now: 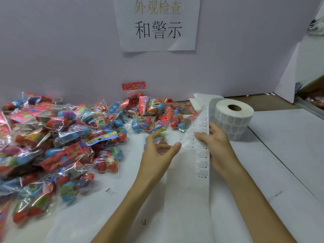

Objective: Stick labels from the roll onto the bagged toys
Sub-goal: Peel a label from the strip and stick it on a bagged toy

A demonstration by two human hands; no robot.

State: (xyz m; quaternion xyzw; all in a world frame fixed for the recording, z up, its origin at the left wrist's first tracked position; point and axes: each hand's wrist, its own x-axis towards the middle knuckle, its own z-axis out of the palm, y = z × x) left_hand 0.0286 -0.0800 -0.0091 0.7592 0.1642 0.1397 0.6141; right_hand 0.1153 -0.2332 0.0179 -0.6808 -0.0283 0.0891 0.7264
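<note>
Fingers of your right hand are curled behind the label strip, and the thumb presses on its front, so the strip is pinched just in front of the label roll. Your left hand, further left of the roll, has its fingers curled over what seems to be a single bagged toy. Its thumb tip touches the strip's left edge, as if to lift a label.

The strip rises from the roll, folds over and runs down toward you. Near your hands only one column of printed labels shows. The backing closer to you looks bare, so some labels have probably been used. A large pile of bagged toys, red and blue balls in clear bags, lies well to the left of the roll. You cannot tell from here which bags already carry a label, so most of the work appears to remain.

Behind the roll stands a pale wall with a paper sign and a red header card. The loose backing trails across your working space and could get in the way.
</note>
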